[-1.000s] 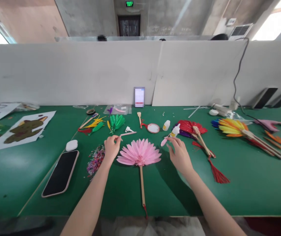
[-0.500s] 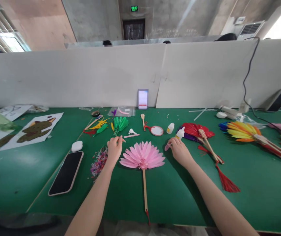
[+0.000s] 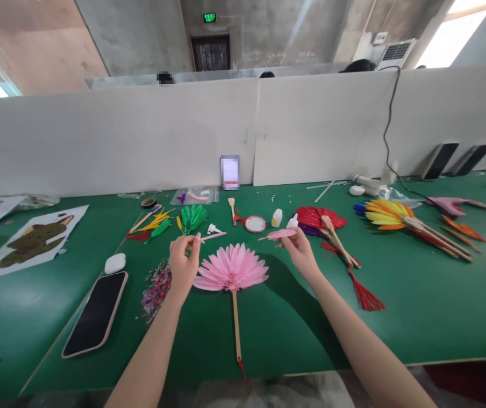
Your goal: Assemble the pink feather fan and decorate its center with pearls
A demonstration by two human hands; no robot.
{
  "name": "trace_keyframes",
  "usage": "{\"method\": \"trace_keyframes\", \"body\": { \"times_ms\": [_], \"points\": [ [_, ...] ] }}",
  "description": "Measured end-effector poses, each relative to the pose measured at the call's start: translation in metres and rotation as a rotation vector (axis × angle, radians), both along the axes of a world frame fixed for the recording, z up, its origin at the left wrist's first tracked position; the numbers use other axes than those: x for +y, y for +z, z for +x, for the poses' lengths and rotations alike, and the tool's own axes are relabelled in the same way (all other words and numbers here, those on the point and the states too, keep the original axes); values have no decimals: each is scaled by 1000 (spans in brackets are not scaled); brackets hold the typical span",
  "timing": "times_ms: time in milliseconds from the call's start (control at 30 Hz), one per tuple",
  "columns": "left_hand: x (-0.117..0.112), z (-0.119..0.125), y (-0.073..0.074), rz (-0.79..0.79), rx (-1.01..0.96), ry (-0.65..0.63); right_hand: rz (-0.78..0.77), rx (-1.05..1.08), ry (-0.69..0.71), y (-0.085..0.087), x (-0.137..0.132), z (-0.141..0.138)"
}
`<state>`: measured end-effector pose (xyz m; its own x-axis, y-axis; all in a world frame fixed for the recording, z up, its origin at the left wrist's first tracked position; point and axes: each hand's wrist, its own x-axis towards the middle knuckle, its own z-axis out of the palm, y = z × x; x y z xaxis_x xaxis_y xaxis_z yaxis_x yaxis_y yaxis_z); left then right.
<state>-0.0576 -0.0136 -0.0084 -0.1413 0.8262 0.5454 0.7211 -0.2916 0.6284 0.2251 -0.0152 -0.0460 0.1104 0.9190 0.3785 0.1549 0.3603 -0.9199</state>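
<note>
The pink fan (image 3: 231, 271) lies on the green desk (image 3: 206, 340). It looks nearly done: many feathers (image 3: 249, 269) spread round the top of its stick (image 3: 236, 323). One loose feather (image 3: 280, 233) is not on it; the right hand (image 3: 301, 250) pinches that. The left hand (image 3: 184, 256) has its fingertips close together; I cannot tell if it holds anything.

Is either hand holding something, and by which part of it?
The right hand holds a slim, flat pink feather by its broad end. Whether the left hand holds anything cannot be told.
</note>
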Motion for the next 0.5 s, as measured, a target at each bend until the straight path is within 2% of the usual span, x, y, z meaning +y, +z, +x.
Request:
{"method": "trace_keyframes", "body": {
  "times_ms": [100,200,300,400,500],
  "points": [
    [-14,30,8,12,44,-120,-32,152,49,9,-3,0],
    [-23,68,14,-103,104,-384,-63,265,96,16,-6,-1],
    [-22,98,16,-157,101,-462,-83,338,136,21,-10,-1],
    [-20,110,17,-232,73,-517,-98,371,187,29,-21,-3],
    [-31,108,22,-305,22,-587,-109,378,238,39,-42,-5]
  ]
}}
